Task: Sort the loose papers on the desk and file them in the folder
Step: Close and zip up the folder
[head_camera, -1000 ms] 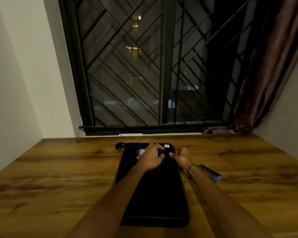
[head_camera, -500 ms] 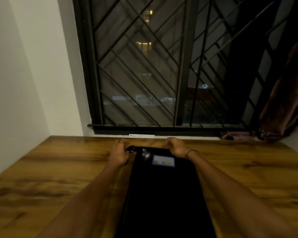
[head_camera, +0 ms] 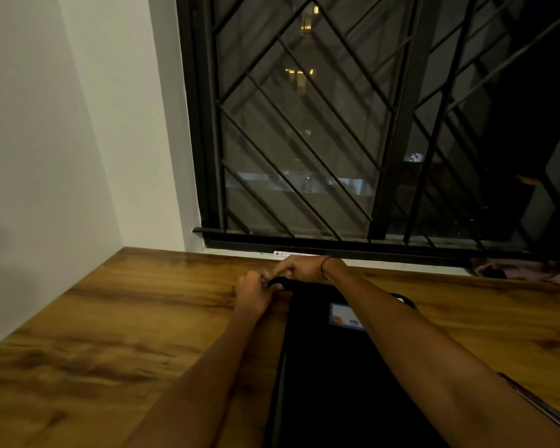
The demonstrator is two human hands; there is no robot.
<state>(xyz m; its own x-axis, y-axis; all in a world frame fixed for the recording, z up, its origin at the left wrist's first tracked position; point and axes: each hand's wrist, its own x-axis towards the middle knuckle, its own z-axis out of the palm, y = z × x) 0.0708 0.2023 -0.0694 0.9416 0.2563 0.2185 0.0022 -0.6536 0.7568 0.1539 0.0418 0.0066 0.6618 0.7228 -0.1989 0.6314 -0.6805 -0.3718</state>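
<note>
A black folder (head_camera: 324, 360) lies lengthwise on the wooden desk (head_camera: 126, 324), with a small blue-and-white label (head_camera: 345, 315) near its far end. At the folder's far left corner sits a black tab or zip pull (head_camera: 277, 282). My left hand (head_camera: 254, 294) pinches that tab from the left. My right hand (head_camera: 299, 270) reaches across the far edge, fingers curled onto the same tab. No loose papers are in sight.
A barred window (head_camera: 353, 140) stands right behind the desk's far edge, with a white wall (head_camera: 62, 140) on the left. A pen-like object (head_camera: 537, 404) lies on the desk by my right forearm. Crumpled curtain cloth (head_camera: 524, 270) rests at the far right.
My right hand has slid left along the folder's far edge to meet the left hand at the corner tab. The view has moved closer and turned left.
</note>
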